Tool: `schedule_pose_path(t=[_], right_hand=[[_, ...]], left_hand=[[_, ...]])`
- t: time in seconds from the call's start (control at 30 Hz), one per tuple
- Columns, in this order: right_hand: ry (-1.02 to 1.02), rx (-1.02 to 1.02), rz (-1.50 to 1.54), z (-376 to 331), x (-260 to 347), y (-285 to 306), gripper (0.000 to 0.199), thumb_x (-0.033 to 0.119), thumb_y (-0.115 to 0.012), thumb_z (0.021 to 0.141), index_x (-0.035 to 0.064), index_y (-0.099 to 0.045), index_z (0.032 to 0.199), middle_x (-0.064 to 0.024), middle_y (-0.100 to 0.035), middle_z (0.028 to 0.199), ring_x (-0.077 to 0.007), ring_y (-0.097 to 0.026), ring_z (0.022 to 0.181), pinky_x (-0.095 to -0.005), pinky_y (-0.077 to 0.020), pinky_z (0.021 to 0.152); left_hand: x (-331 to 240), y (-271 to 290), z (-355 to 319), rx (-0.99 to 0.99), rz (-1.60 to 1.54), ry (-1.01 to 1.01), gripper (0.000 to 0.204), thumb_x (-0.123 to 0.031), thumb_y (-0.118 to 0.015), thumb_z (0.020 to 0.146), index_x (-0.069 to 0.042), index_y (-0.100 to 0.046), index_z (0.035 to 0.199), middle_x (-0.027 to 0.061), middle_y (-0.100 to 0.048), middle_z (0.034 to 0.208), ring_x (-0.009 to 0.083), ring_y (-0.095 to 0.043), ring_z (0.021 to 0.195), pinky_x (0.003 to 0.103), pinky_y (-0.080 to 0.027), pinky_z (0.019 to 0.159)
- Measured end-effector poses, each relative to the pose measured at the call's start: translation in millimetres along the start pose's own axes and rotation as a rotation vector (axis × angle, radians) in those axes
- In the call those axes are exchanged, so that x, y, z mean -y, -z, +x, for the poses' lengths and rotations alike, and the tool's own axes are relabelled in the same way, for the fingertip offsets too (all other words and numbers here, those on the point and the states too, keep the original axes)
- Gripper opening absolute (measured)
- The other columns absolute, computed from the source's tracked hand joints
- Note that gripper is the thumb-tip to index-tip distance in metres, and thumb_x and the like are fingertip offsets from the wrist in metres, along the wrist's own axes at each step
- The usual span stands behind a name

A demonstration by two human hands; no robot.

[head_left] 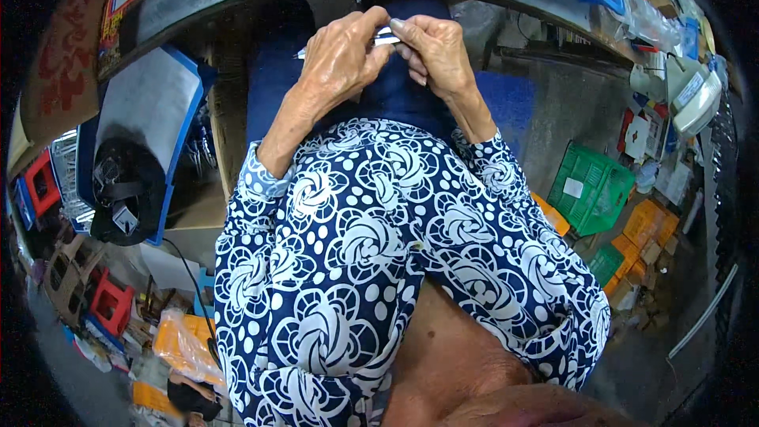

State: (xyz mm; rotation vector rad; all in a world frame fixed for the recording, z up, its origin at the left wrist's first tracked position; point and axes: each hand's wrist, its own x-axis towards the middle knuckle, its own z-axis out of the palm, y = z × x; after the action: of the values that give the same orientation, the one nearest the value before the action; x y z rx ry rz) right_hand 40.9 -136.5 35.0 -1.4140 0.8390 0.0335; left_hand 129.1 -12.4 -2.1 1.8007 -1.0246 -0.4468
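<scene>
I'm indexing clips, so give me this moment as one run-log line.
left hand: holds slim silvery item | right hand: pinches its right end | place: over lap | nearby: green crate, right side

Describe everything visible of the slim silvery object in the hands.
The slim silvery object looks glossy, perhaps metal. The left hand closes around it, hiding much; a thin end, apparently its own, shows beyond. The right hand pinches its rightmost visible part. It runs sideways above the dark lap.
</scene>
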Motion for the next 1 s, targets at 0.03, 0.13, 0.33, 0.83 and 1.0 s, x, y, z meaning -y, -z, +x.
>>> schedule_pose_path(t=[0.03,0.13,0.33,0.83,1.0], right_hand=[[-0.016,0.016,-0.005,0.2,-0.1,1.2,0.022,0.019,-0.057,0.085,0.0005,-0.056,0.074,-0.0006,-0.048,0.055,-0.0028,-0.035,0.037,-0.0175,-0.0279,0.030],[-0.025,0.063,0.042,3.7,-0.6,5.8,0.024,0.020,-0.055,0.086,-0.0001,-0.056,0.074,-0.0010,-0.049,0.056,-0.0033,-0.036,0.038,-0.0179,-0.0293,0.031],[0.194,-0.006,-0.066,-4.3,27.8,9.7,0.024,0.018,-0.051,0.087,-0.0047,-0.057,0.087,-0.0041,-0.052,0.061,-0.0043,-0.041,0.043,-0.0170,-0.0336,0.036],[0.824,-0.309,-0.218,-1.6,114.6,16.0,0.014,0.008,-0.056,0.083,-0.0031,-0.059,0.090,-0.0031,-0.053,0.064,-0.0043,-0.042,0.045,-0.0182,-0.0328,0.039],[0.976,-0.633,-1.022,35.2,104.8,64.1,0.015,0.011,-0.055,0.081,0.0001,-0.061,0.090,-0.0073,-0.060,0.068,-0.0125,-0.055,0.057,-0.0251,-0.0435,0.054]], left_hand=[[-0.1,-0.5,-0.4,0.005,-0.002,-0.004,0.021,-0.016,-0.058,0.073,-0.004,-0.054,0.090,0.0158,-0.058,0.072,0.0313,-0.059,0.066,0.039,-0.047,0.060],[1.3,1.0,-1.0,0.040,-0.118,0.066,0.020,-0.017,-0.059,0.073,-0.003,-0.055,0.087,0.0157,-0.060,0.071,0.0316,-0.059,0.065,0.038,-0.047,0.059],[5.6,8.7,-0.4,-0.063,-0.108,0.077,0.022,-0.019,-0.061,0.072,-0.002,-0.057,0.084,0.0150,-0.061,0.072,0.0298,-0.060,0.062,0.037,-0.047,0.056],[20.0,43.6,-19.0,-0.248,-0.041,-0.062,0.015,-0.010,-0.061,0.073,-0.002,-0.057,0.085,0.0134,-0.058,0.070,0.0262,-0.058,0.057,0.033,-0.047,0.052],[30.3,38.6,-37.6,-0.217,-0.100,-0.044,0.018,-0.006,-0.063,0.072,-0.001,-0.057,0.087,0.0142,-0.057,0.071,0.0257,-0.059,0.057,0.031,-0.047,0.050]])
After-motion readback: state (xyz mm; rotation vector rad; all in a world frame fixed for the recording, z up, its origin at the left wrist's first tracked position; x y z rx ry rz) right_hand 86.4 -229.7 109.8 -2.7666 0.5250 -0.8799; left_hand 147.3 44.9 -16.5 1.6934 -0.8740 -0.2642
